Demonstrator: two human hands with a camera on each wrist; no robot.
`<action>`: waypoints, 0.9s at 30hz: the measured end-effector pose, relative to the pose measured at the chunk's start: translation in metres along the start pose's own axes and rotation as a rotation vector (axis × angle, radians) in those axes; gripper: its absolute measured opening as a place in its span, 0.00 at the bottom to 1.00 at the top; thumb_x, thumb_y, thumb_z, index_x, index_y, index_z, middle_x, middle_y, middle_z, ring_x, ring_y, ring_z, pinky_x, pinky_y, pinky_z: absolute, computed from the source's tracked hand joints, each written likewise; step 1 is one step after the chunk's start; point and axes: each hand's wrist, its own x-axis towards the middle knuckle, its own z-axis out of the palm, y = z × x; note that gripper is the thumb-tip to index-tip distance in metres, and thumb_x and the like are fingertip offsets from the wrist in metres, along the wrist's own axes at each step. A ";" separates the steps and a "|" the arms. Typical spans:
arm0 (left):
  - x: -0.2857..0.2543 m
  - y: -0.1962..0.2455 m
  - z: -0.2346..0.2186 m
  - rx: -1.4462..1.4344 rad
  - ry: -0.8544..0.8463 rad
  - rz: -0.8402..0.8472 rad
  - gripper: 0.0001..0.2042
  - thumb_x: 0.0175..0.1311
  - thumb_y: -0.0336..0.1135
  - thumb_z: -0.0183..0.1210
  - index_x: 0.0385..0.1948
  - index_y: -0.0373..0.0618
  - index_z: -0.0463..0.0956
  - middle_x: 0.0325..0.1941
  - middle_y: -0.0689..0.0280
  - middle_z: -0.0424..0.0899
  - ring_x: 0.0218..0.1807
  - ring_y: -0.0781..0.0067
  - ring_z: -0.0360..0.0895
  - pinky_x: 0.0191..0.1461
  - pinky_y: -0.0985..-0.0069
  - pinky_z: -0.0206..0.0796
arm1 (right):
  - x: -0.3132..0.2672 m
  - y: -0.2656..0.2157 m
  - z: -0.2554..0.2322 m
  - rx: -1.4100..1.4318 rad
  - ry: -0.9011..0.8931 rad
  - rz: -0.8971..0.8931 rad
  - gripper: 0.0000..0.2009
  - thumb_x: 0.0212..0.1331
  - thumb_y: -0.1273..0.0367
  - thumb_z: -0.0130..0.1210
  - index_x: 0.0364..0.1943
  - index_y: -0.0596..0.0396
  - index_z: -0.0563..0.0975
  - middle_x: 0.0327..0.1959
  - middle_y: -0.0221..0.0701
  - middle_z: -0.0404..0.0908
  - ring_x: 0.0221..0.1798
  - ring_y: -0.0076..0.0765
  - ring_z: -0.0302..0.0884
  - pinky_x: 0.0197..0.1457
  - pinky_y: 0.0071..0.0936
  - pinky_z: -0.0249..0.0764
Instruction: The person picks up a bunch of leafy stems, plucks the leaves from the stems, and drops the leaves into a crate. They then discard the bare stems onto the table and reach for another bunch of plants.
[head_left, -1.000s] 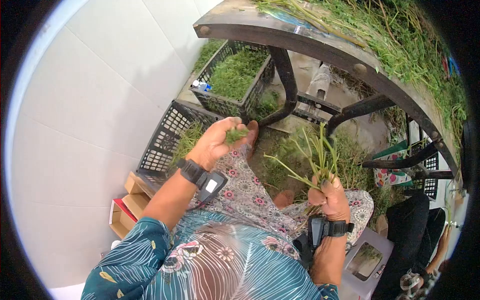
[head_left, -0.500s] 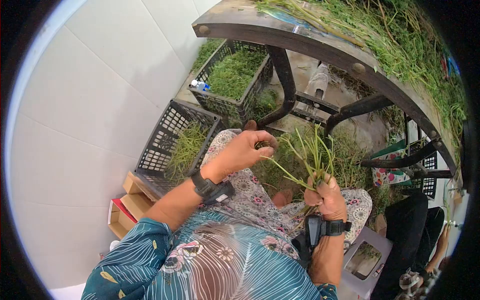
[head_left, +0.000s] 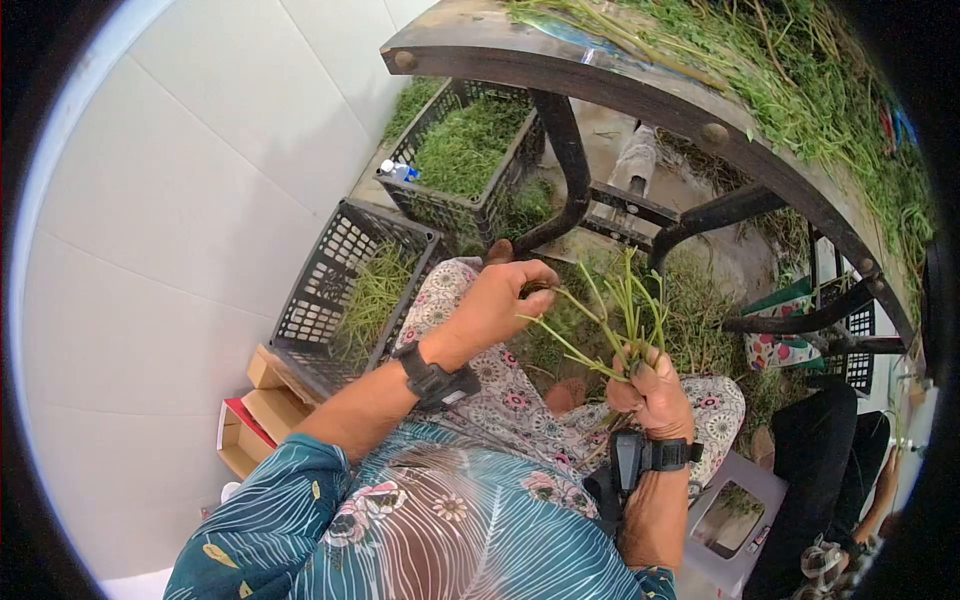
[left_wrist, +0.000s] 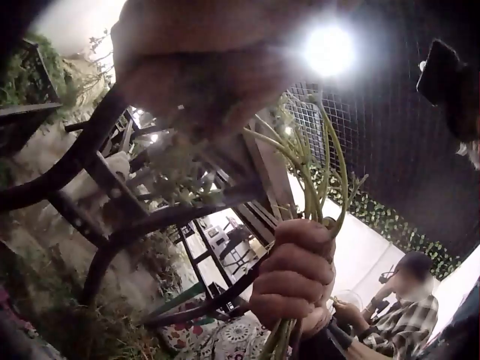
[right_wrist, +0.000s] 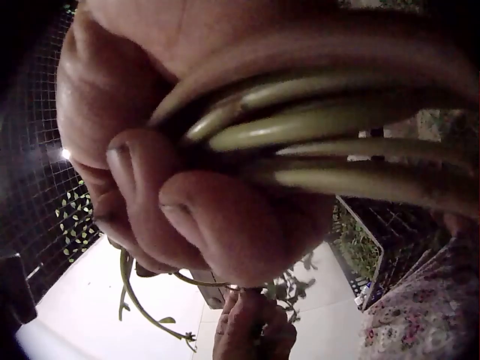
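Observation:
A bunch of long green plant stems [head_left: 630, 310] is gripped in my right hand [head_left: 655, 400], held above my right thigh. The upper ends fan out, and the lower ends come out below the fist in the left wrist view. My left hand [head_left: 495, 305] is at the left of the bunch, its thumb and fingers curled round one stem's end. That stem [right_wrist: 202, 282] runs between both hands in the right wrist view, with leaves [right_wrist: 294, 289] showing beside the left hand.
A black crate [head_left: 300, 310] with cut stems [head_left: 375, 300] stands left of my knee. Behind it, another crate [head_left: 440, 207] holds leafy greens [head_left: 465, 150]. A table [head_left: 560, 62] heaped with greens curves across the front, its black legs [head_left: 565, 150] below. Another person [left_wrist: 409, 304] sits nearby.
My left hand, which held a small leafy clump near the crates, has moved right to the bunch and now pinches a stem. The right hand has hardly moved.

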 end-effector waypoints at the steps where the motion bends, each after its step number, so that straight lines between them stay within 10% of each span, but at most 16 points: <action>1: 0.000 -0.003 0.001 0.027 0.019 0.065 0.10 0.52 0.29 0.56 0.36 0.39 0.75 0.31 0.61 0.77 0.35 0.72 0.74 0.39 0.76 0.65 | 0.000 0.000 0.000 -0.006 0.007 0.001 0.09 0.52 0.64 0.52 0.28 0.55 0.71 0.13 0.21 0.63 0.12 0.16 0.54 0.16 0.16 0.49; 10: -0.001 -0.021 0.000 0.239 0.068 0.269 0.06 0.52 0.28 0.52 0.30 0.39 0.72 0.28 0.55 0.74 0.32 0.54 0.72 0.36 0.67 0.65 | 0.001 0.002 -0.004 0.038 0.047 0.001 0.10 0.53 0.63 0.54 0.30 0.54 0.71 0.14 0.21 0.64 0.13 0.17 0.55 0.17 0.17 0.49; 19: 0.000 -0.004 -0.005 0.170 0.163 -0.028 0.06 0.56 0.29 0.46 0.30 0.37 0.70 0.22 0.57 0.74 0.27 0.65 0.72 0.32 0.75 0.63 | 0.004 0.001 0.006 -0.172 0.077 0.122 0.07 0.48 0.73 0.45 0.33 0.57 0.68 0.14 0.24 0.64 0.12 0.19 0.55 0.16 0.19 0.51; 22: 0.015 -0.038 0.008 -0.117 0.395 -0.045 0.06 0.53 0.28 0.47 0.30 0.38 0.72 0.20 0.55 0.74 0.25 0.61 0.72 0.28 0.65 0.62 | -0.001 -0.001 0.013 -0.194 0.068 0.129 0.09 0.46 0.74 0.45 0.34 0.58 0.69 0.16 0.24 0.66 0.13 0.19 0.56 0.17 0.18 0.53; 25: 0.020 -0.054 -0.021 -1.139 0.354 -0.593 0.07 0.53 0.26 0.46 0.31 0.39 0.73 0.21 0.66 0.72 0.21 0.73 0.68 0.25 0.73 0.61 | -0.008 -0.005 0.014 -0.142 0.103 0.083 0.09 0.46 0.72 0.47 0.34 0.59 0.69 0.17 0.24 0.67 0.14 0.19 0.57 0.17 0.18 0.54; 27: 0.015 -0.034 -0.026 -1.062 0.245 -0.608 0.07 0.53 0.25 0.46 0.32 0.40 0.73 0.24 0.69 0.72 0.21 0.77 0.66 0.25 0.78 0.60 | -0.008 -0.004 0.003 -0.088 0.115 0.019 0.09 0.47 0.71 0.48 0.34 0.59 0.69 0.17 0.25 0.67 0.14 0.19 0.58 0.17 0.19 0.55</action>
